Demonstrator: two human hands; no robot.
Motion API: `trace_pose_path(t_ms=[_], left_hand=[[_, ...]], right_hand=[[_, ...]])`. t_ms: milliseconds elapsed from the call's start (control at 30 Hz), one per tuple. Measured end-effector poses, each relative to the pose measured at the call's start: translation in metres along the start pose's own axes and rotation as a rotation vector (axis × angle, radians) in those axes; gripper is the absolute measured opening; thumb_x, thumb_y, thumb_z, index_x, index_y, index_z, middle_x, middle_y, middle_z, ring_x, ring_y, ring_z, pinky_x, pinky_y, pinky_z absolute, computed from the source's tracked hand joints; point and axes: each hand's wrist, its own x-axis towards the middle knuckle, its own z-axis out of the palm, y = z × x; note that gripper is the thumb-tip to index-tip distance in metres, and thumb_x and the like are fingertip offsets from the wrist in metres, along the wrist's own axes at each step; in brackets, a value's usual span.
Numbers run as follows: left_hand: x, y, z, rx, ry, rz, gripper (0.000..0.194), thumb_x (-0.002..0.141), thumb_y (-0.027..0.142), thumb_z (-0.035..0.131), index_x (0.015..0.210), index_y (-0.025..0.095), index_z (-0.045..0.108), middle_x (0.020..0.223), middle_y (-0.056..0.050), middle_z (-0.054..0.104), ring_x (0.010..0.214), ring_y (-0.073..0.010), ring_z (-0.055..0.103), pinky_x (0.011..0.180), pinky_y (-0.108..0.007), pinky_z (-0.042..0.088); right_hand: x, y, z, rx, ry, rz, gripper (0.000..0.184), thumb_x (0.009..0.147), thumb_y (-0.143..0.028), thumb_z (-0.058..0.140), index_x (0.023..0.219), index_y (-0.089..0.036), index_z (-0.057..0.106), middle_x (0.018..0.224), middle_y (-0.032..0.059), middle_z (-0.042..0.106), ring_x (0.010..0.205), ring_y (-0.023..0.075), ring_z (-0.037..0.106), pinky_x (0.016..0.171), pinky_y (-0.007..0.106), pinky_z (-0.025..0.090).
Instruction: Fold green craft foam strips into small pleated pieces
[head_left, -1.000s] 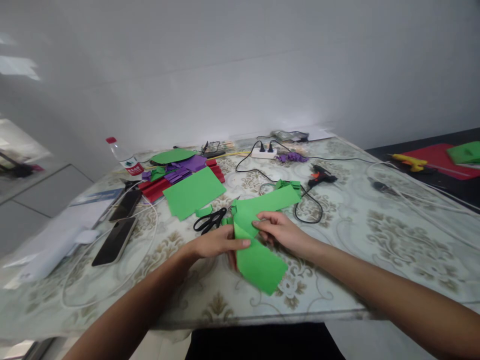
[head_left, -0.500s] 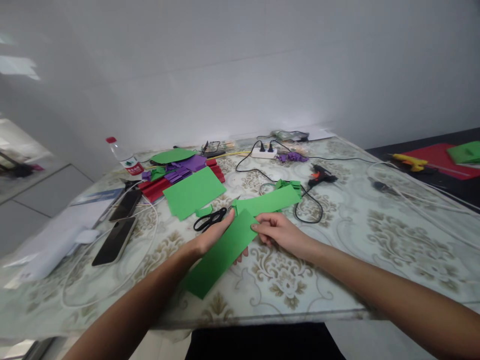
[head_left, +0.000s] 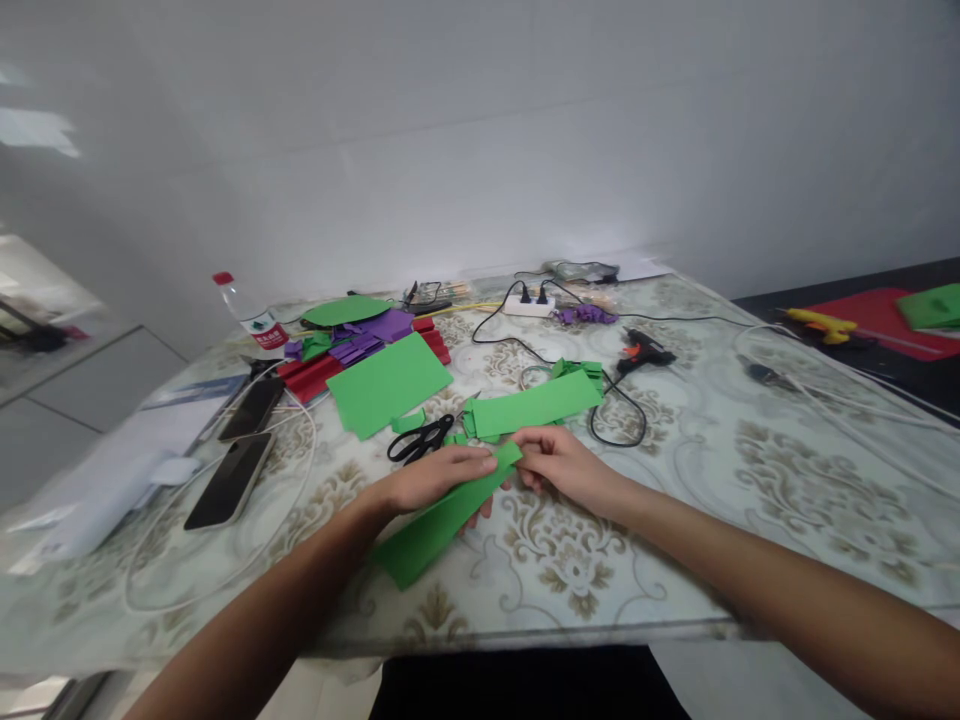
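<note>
A green strip of paper [head_left: 439, 528] slants above the table's near side, held by both hands. My left hand [head_left: 442, 475] is closed around it, thumb on top and some fingertips showing beneath. At the strip's far end, my right hand [head_left: 555, 460] pinches the corner, its fingertips partly hidden behind the paper. Just beyond my left hand lie black-handled scissors [head_left: 421, 440], with small green scraps [head_left: 409, 421] beside them. Another green strip [head_left: 536, 405] with folded ends rests on the table past my hands.
Farther left are a green sheet [head_left: 390, 385], purple and red paper [head_left: 311, 376], a bottle [head_left: 255, 315] and two phones [head_left: 229, 482]. A black glue gun [head_left: 643, 350] and a power strip [head_left: 529, 304] sit behind, cables trailing. A yellow glue gun [head_left: 821, 325] lies far right.
My left thumb has moved right across the strip toward its far end. The strip has tilted and its far end now looks folded or bent over. My right hand has barely moved.
</note>
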Motion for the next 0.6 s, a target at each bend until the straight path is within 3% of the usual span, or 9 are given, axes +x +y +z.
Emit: trace_pose_path(t_ms=[333, 433, 600], left_hand=[[-0.0002, 0.0009, -0.0008, 0.105, 0.048, 0.028, 0.043, 0.090, 0.057, 0.059, 0.098, 0.015, 0.062, 0.063, -0.001, 0.066, 0.048, -0.0109, 0.059, 0.048, -0.020, 0.045], [0.0004, 0.0004, -0.0001, 0.090, 0.053, 0.047, 0.042, 0.090, 0.056, 0.059, 0.098, 0.015, 0.060, 0.064, -0.002, 0.068, 0.048, -0.0115, 0.060, 0.048, -0.020, 0.046], [0.0039, -0.0032, -0.0005, 0.078, 0.077, 0.060, 0.045, 0.090, 0.060, 0.058, 0.097, 0.016, 0.058, 0.067, -0.004, 0.070, 0.047, -0.0132, 0.062, 0.047, -0.022, 0.048]], right_hand=[[0.0006, 0.0007, 0.0024, 0.042, 0.010, -0.049, 0.049, 0.086, -0.063, 0.060, 0.072, -0.016, 0.060, 0.064, 0.0009, 0.063, 0.050, 0.0096, 0.055, 0.051, 0.022, 0.044], [-0.0007, -0.0027, 0.0024, 0.063, 0.024, -0.049, 0.048, 0.083, -0.064, 0.063, 0.088, -0.016, 0.064, 0.067, 0.0001, 0.063, 0.052, 0.0116, 0.057, 0.052, 0.024, 0.047], [-0.0031, -0.0015, 0.0012, -0.017, -0.017, -0.141, 0.056, 0.078, -0.050, 0.076, 0.121, -0.019, 0.060, 0.075, -0.0017, 0.061, 0.056, 0.0117, 0.057, 0.052, 0.023, 0.045]])
